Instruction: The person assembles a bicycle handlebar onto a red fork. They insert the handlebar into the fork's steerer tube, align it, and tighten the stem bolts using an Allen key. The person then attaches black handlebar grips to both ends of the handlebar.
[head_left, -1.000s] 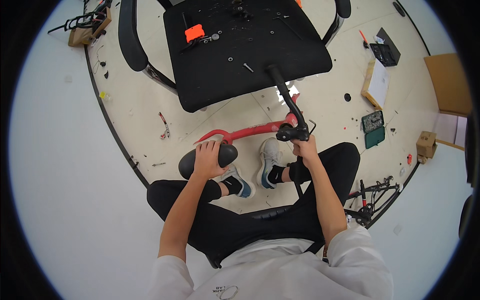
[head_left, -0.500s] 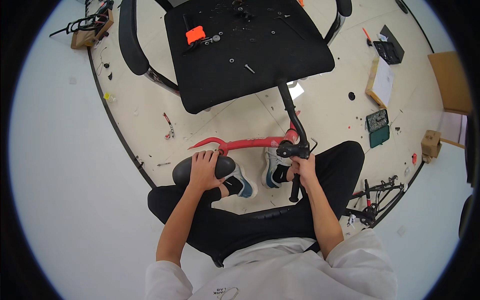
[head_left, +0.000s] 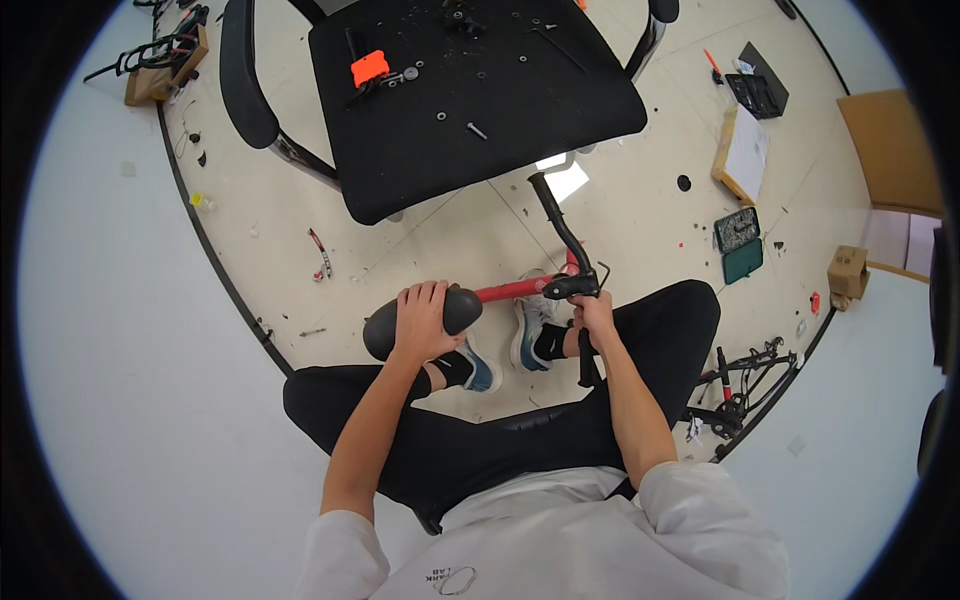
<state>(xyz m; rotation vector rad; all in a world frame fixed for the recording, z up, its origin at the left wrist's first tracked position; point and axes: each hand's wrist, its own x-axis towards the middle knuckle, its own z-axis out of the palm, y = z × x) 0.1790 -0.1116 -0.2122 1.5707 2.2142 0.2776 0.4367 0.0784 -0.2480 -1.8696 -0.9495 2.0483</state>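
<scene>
I have the left hand (head_left: 422, 322) laid over the black saddle (head_left: 462, 312), its fingers spread across the top and holding it, just ahead of the left knee. On my right side, the right hand (head_left: 596, 315) has its fingers curled closed just below the clamp of the handlebar (head_left: 562, 222); exactly which part they grip I cannot tell. A bent hex key (head_left: 604, 272) juts up beside that hand. The handlebar's upper end points toward the chair seat (head_left: 450, 165), its lower end between the knees. The red frame (head_left: 513, 290) spans from saddle to handlebar. On the seat I see an orange piece (head_left: 369, 68), a bolt (head_left: 477, 131) and small washers (head_left: 441, 116). An open green case (head_left: 742, 262) lies to the right on the floor (head_left: 470, 240).
</scene>
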